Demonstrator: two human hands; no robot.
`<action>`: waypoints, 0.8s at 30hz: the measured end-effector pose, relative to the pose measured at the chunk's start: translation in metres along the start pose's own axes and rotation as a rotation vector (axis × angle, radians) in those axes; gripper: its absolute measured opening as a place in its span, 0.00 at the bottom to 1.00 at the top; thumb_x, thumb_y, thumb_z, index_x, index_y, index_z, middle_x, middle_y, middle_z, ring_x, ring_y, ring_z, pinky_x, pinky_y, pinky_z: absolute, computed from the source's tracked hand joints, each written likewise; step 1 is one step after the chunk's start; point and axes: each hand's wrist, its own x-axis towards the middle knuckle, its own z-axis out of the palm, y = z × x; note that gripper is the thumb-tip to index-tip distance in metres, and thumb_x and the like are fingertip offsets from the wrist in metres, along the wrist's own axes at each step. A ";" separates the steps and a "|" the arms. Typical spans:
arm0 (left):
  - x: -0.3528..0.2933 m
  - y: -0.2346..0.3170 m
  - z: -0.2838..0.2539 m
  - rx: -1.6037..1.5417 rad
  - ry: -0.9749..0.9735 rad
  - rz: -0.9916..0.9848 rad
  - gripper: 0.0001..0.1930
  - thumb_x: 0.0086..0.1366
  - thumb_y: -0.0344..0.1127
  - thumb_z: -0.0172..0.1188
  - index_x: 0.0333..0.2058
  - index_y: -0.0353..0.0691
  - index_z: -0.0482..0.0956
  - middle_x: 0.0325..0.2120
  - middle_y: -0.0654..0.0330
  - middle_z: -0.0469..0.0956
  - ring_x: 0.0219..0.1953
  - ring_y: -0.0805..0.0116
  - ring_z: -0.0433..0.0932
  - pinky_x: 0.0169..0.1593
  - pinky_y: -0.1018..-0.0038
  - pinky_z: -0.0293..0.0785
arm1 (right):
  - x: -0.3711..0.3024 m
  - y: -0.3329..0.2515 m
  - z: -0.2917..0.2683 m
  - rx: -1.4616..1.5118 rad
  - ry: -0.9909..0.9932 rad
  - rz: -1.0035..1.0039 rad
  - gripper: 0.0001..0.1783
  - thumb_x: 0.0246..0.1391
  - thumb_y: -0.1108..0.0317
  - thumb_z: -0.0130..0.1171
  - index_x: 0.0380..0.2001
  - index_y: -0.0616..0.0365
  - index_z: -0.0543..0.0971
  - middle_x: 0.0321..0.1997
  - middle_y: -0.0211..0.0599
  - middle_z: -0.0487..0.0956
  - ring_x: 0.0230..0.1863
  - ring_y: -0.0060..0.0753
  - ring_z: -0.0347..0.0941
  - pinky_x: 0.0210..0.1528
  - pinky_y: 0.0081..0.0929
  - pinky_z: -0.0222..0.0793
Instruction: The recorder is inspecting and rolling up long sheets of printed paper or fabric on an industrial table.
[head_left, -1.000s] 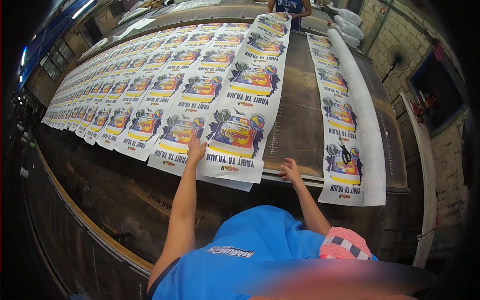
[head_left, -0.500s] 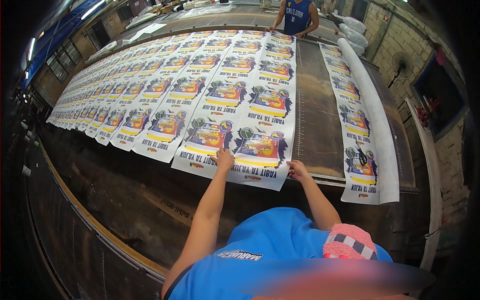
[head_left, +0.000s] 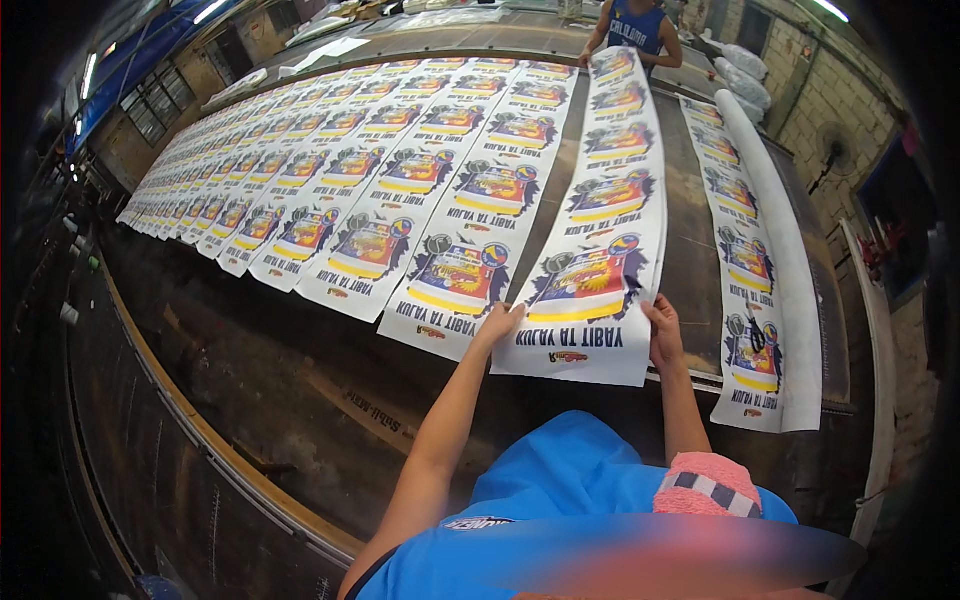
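Left hand point(head_left: 497, 325) pinches near-left corner of printed strip point(head_left: 600, 240). Right hand point(head_left: 663, 330) grips near-right corner. Strip runs lengthwise along dark table point(head_left: 300, 350), far end held by second person point(head_left: 635, 25). Adjacent strips point(head_left: 400, 170) lie flat to left; white roll point(head_left: 775, 210) to right.

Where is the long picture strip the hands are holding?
In the head view, the held strip stretches up the dark table, between the left hand and right hand.

A long dark bench point(head_left: 300, 390) runs down the room, edged by a wooden rail point(head_left: 180, 420). Rough block walls point(head_left: 800, 70) stand on the right, louvred windows point(head_left: 150, 105) on the left, tube lights point(head_left: 210, 10) overhead.
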 end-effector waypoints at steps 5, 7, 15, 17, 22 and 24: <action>0.000 0.008 -0.052 -0.231 -0.152 0.065 0.32 0.67 0.49 0.63 0.57 0.24 0.72 0.54 0.40 0.76 0.56 0.56 0.76 0.58 0.67 0.71 | 0.006 -0.002 0.050 0.122 -0.118 -0.059 0.19 0.58 0.73 0.62 0.51 0.63 0.71 0.49 0.43 0.82 0.46 0.31 0.82 0.52 0.32 0.80; 0.010 0.007 -0.087 -0.104 0.060 0.210 0.28 0.67 0.43 0.64 0.56 0.26 0.72 0.53 0.43 0.77 0.54 0.61 0.77 0.57 0.69 0.72 | 0.016 0.013 0.060 0.093 -0.065 -0.055 0.19 0.59 0.72 0.61 0.52 0.60 0.71 0.47 0.39 0.82 0.42 0.27 0.83 0.42 0.26 0.82; 0.045 -0.055 -0.243 0.252 0.241 0.147 0.25 0.62 0.38 0.66 0.53 0.29 0.74 0.49 0.44 0.80 0.54 0.52 0.78 0.57 0.63 0.72 | 0.074 0.169 0.080 -0.462 -0.157 0.504 0.24 0.59 0.66 0.63 0.56 0.56 0.69 0.46 0.39 0.80 0.27 0.26 0.77 0.26 0.23 0.75; 0.059 -0.076 -0.263 0.352 0.298 0.103 0.26 0.61 0.42 0.66 0.51 0.30 0.75 0.49 0.43 0.80 0.54 0.46 0.78 0.58 0.57 0.71 | 0.081 0.201 0.091 -0.464 -0.141 0.643 0.38 0.59 0.68 0.62 0.68 0.56 0.57 0.66 0.53 0.68 0.34 0.39 0.83 0.28 0.33 0.78; 0.076 -0.109 -0.273 0.703 0.204 -0.174 0.29 0.62 0.45 0.63 0.58 0.35 0.71 0.62 0.46 0.66 0.66 0.42 0.62 0.62 0.40 0.62 | 0.108 0.231 0.122 -0.276 -0.032 0.715 0.38 0.59 0.69 0.61 0.68 0.55 0.55 0.62 0.56 0.70 0.35 0.43 0.84 0.26 0.35 0.79; 0.085 -0.110 -0.270 0.850 0.103 -0.245 0.31 0.62 0.46 0.60 0.61 0.36 0.69 0.64 0.47 0.63 0.68 0.42 0.57 0.63 0.36 0.60 | 0.119 0.233 0.130 -0.223 -0.005 0.779 0.37 0.59 0.68 0.61 0.67 0.56 0.56 0.58 0.54 0.72 0.34 0.43 0.84 0.25 0.33 0.79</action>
